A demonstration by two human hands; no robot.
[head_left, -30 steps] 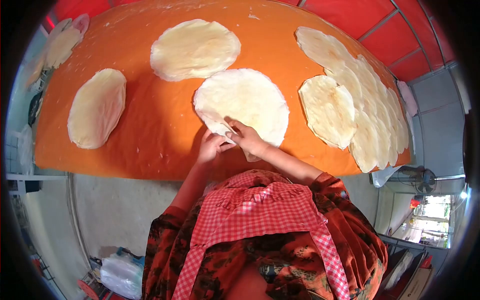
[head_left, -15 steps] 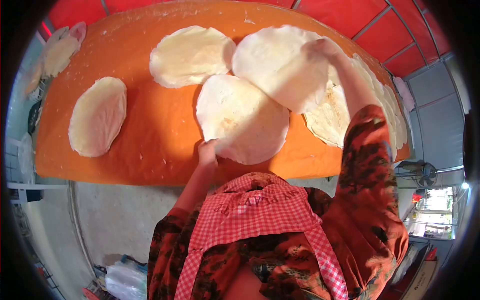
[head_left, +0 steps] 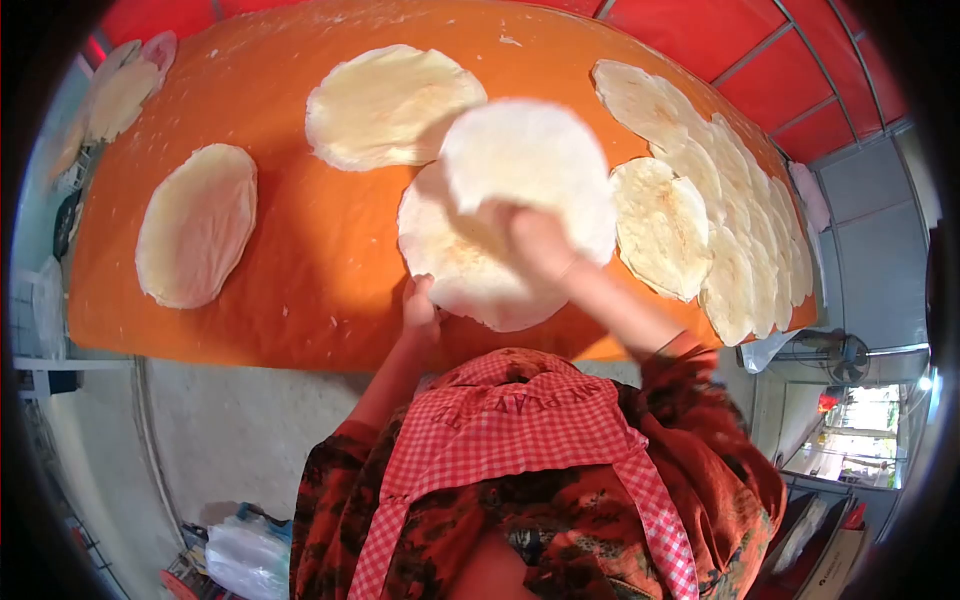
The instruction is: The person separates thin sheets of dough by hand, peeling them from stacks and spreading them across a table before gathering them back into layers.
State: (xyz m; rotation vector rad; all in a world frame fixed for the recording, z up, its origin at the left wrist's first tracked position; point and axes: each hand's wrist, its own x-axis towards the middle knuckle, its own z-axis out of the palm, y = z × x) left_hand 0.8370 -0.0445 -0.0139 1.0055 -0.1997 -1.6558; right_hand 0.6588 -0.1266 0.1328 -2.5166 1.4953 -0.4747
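Observation:
A pale round flatbread sheet (head_left: pixel 530 150) is lifted above the orange table, blurred by motion. My right hand (head_left: pixel 530 238) grips its near edge. Beneath it lies another round sheet (head_left: pixel 480 280), partly covered and shaded. At that lower sheet's near left edge, my left hand (head_left: pixel 421 300) pinches the rim. A wide sheet (head_left: pixel 390 108) lies flat behind, and the lower sheet lies close to its near edge. To the right, a browned sheet (head_left: pixel 660 228) rests beside many overlapping ones.
The orange table (head_left: pixel 300 250) curves across the view. One oval sheet (head_left: pixel 198 225) lies at its left. Overlapping sheets (head_left: pixel 745 230) cover its right end. A fan (head_left: pixel 845 355) stands beyond the right edge, and a plastic bag (head_left: pixel 248 558) is on the floor at lower left.
My right hand has moved left and toward me with the lifted sheet, which now hangs over the lower one. The browned sheet at right is uncovered. My left hand has barely moved.

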